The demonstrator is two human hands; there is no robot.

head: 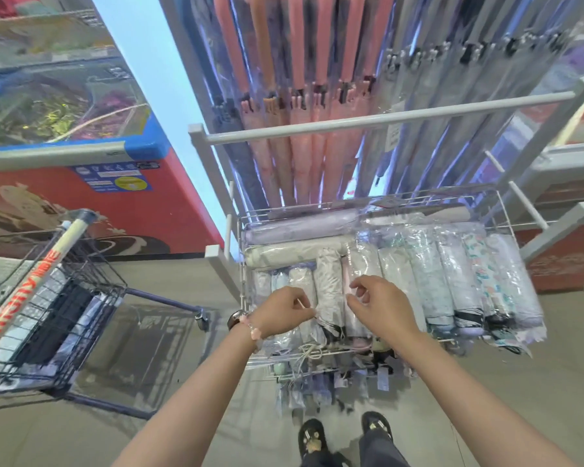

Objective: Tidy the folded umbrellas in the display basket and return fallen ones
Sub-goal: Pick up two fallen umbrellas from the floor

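Grey umbrella (329, 284) just between left fingers (309, 311) and right fingers (353, 299)

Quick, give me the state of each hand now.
Left hand: pinching the grey umbrella near its lower end.
Right hand: curled; whether it holds anything cannot be told.

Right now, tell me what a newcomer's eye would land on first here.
A wire basket at centre, packed with folded umbrellas in clear sleeves, draws the eye first, with the left hand and right hand flanking a grey umbrella at its front. Above it hang long pink and grey umbrellas; a red-and-blue freezer and a shopping cart stand to the left.
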